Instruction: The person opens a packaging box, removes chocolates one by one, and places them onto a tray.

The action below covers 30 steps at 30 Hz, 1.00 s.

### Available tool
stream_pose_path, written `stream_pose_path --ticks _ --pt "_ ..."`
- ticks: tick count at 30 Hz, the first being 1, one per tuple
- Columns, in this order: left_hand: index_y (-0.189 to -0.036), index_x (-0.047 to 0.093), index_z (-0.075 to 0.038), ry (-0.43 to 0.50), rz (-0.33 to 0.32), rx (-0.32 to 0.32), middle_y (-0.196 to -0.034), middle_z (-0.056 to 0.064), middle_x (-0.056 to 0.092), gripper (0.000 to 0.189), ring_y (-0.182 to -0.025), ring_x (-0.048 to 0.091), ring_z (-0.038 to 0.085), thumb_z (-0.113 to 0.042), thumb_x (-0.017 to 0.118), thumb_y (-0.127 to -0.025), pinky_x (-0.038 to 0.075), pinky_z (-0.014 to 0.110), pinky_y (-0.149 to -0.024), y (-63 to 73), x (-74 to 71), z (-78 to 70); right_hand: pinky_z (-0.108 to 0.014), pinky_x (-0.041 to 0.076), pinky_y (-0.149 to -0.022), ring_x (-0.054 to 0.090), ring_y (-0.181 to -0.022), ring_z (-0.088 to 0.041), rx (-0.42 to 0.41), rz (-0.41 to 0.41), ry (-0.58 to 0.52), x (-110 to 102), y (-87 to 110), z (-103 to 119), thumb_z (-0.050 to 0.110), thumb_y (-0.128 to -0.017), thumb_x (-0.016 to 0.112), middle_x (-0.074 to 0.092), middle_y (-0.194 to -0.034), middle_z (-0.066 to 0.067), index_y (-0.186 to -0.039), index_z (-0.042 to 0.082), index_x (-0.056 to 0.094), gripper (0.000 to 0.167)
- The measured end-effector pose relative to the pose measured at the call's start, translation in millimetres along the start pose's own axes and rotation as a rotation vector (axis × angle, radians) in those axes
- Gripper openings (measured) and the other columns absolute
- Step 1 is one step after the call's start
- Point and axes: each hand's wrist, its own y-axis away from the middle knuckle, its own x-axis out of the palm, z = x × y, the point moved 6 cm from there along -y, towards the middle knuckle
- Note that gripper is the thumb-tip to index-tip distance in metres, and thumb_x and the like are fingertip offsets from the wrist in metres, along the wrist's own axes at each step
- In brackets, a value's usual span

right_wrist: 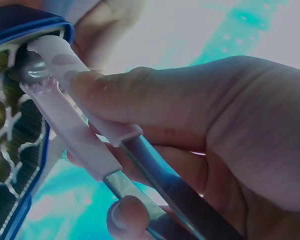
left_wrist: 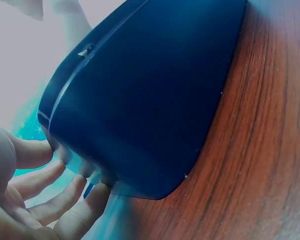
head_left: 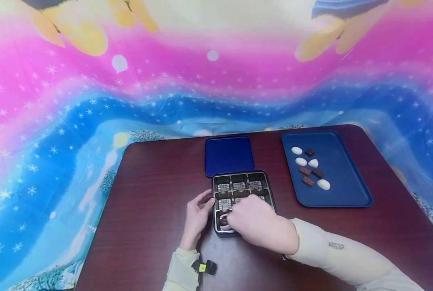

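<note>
A square blue tin (head_left: 223, 235) holds a divided insert of several compartments. My right hand (head_left: 263, 224) reaches over its near side and grips tongs (right_wrist: 72, 132) with pale pink tips and metal arms. Between the tips, in the near left compartment, sits a dark, round, glossy piece (right_wrist: 36, 72) that looks like a chocolate. My left hand (head_left: 196, 218) rests against the tin's left side; in the left wrist view its fingertips touch the blue wall. The right hand hides the tin's near right compartments.
A blue lid (head_left: 229, 155) lies flat behind the tin. At the right a blue tray (head_left: 347, 198) carries several white pieces (head_left: 301, 161) and several brown pieces (head_left: 307, 181). Everything stands on a dark red wooden table (head_left: 147, 202), with a patterned curtain (head_left: 187, 89) behind it.
</note>
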Motion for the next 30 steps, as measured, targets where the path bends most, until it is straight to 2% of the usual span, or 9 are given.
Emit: stream_pose_path --ticks 6,12,15,19,22,25,30 --pt "-0.133 0.063 0.002 0.009 -0.003 -0.006 -0.125 0.024 0.067 0.037 -0.101 0.070 0.029 -0.006 0.067 -0.097 0.061 0.033 -0.076 0.4 -0.1 0.8 -0.038 0.050 -0.046 0.060 -0.055 -0.020 0.019 0.048 -0.025 -12.1 6.4 -6.7 0.017 -0.077 0.077 0.065 -0.063 0.003 -0.074 0.023 0.077 0.007" --pt "-0.134 0.063 0.002 0.014 0.000 -0.016 -0.127 0.024 0.066 0.038 -0.101 0.070 0.030 -0.007 0.067 -0.097 0.061 0.033 -0.077 0.5 0.0 0.6 -0.040 0.051 -0.047 0.059 -0.057 -0.021 0.110 0.086 -0.032 -14.0 12.0 -25.7 0.017 -0.077 0.077 0.067 -0.067 0.004 -0.077 0.022 0.076 0.005" --pt "-0.134 0.062 0.002 0.017 0.003 -0.016 -0.127 0.025 0.065 0.039 -0.102 0.070 0.032 -0.006 0.067 -0.097 0.061 0.033 -0.076 1.1 0.5 -0.6 -0.038 0.047 -0.043 0.055 -0.053 -0.018 0.163 0.075 -0.036 -15.4 15.6 -39.5 0.016 -0.076 0.077 0.063 -0.064 0.005 -0.073 0.022 0.074 0.007" --pt "-0.135 0.062 0.002 0.017 0.004 -0.020 -0.128 0.025 0.065 0.039 -0.102 0.070 0.033 -0.007 0.066 -0.097 0.061 0.032 -0.076 1.2 0.8 -0.8 -0.034 0.039 -0.038 0.046 -0.046 -0.014 0.220 0.026 -0.056 -17.3 21.4 -58.8 0.013 -0.078 0.075 0.053 -0.053 0.007 -0.065 0.021 0.067 0.018" --pt "-0.135 0.062 0.001 0.015 -0.001 -0.023 -0.128 0.024 0.065 0.039 -0.102 0.070 0.033 -0.007 0.067 -0.097 0.061 0.033 -0.076 1.2 0.3 -0.9 -0.034 0.038 -0.038 0.042 -0.045 -0.013 0.258 0.006 -0.078 -16.5 26.0 -73.3 0.014 -0.080 0.076 0.047 -0.050 0.007 -0.061 0.021 0.062 0.024" --pt "-0.134 0.062 0.001 0.013 -0.005 -0.019 -0.127 0.024 0.066 0.038 -0.102 0.070 0.034 -0.007 0.067 -0.097 0.061 0.036 -0.076 1.7 0.0 -1.6 -0.036 0.040 -0.039 0.044 -0.045 -0.016 0.299 -0.008 -0.095 -14.3 31.3 -88.4 0.019 -0.082 0.078 0.048 -0.051 0.005 -0.061 0.020 0.061 0.028" --pt "-0.135 0.062 0.002 0.009 -0.003 -0.013 -0.128 0.025 0.065 0.039 -0.102 0.070 0.035 -0.007 0.067 -0.097 0.061 0.038 -0.077 1.9 -0.1 -1.9 -0.042 0.043 -0.041 0.050 -0.048 -0.021 0.367 -0.005 -0.112 -8.5 41.8 -114.6 0.023 -0.082 0.079 0.053 -0.055 0.002 -0.065 0.021 0.064 0.023"
